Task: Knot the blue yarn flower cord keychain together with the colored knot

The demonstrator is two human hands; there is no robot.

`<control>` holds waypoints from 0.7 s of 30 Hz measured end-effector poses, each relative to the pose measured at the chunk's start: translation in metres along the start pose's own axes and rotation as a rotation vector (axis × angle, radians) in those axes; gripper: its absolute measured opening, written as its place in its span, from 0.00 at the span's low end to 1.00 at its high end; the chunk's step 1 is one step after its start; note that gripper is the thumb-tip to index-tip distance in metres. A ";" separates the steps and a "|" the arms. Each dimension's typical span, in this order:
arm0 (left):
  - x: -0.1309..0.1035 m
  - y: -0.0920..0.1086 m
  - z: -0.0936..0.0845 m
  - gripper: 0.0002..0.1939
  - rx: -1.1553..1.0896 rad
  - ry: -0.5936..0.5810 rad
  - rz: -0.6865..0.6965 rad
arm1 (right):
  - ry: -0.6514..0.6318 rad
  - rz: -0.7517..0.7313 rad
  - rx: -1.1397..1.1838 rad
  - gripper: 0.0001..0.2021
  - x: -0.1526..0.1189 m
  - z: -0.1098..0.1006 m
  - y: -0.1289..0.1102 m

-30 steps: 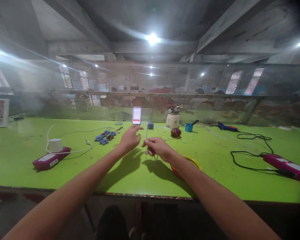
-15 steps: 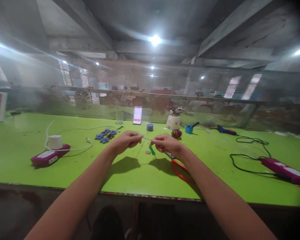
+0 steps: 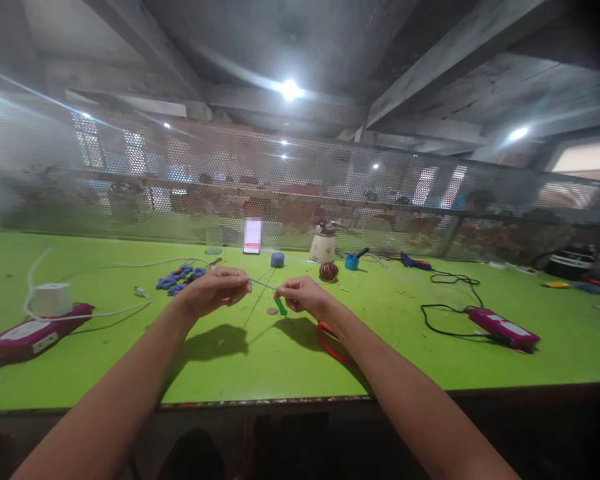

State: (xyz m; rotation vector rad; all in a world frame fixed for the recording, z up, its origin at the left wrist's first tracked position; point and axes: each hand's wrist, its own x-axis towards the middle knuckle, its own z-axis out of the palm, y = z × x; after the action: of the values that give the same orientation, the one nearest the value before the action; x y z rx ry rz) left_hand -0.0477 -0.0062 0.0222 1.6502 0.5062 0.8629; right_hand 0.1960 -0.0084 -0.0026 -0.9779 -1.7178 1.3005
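Note:
A thin blue-grey strand of yarn (image 3: 263,285) is stretched between my two hands above the green table. My left hand (image 3: 220,288) pinches one end of this stretch, fingertips pressed together. At the other end my right hand (image 3: 300,295) is closed on the yarn. Just under the right fingertips shows a slim tool with a green handle (image 3: 281,307); whether those fingers also hold it I cannot tell. Red-handled scissors (image 3: 333,343) lie beneath my right wrist, partly hidden by it. A blue-purple yarn ball (image 3: 277,260) sits beyond the hands, with a strand running toward me.
Blue knitted pieces (image 3: 173,280) lie left of my left hand. Purple power strips (image 3: 37,333) with cables flank the work area. A lit phone (image 3: 253,235), a cream jug (image 3: 323,245), a dark striped ball (image 3: 329,271) and a blue pot (image 3: 351,261) stand toward the mesh screen.
The view has turned to the right. My hands have drawn farther apart, so a longer stretch of yarn shows between them. Less of the green-handled tool is visible.

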 end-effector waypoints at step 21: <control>-0.008 0.011 -0.014 0.11 0.086 -0.036 -0.038 | -0.043 0.022 -0.511 0.16 0.019 -0.023 -0.037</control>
State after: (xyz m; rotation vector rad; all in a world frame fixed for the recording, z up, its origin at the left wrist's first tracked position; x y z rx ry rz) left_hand -0.0649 -0.0054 0.0323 1.7257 0.5543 0.7916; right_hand 0.2038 0.0111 0.0404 -1.2582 -2.1315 0.9116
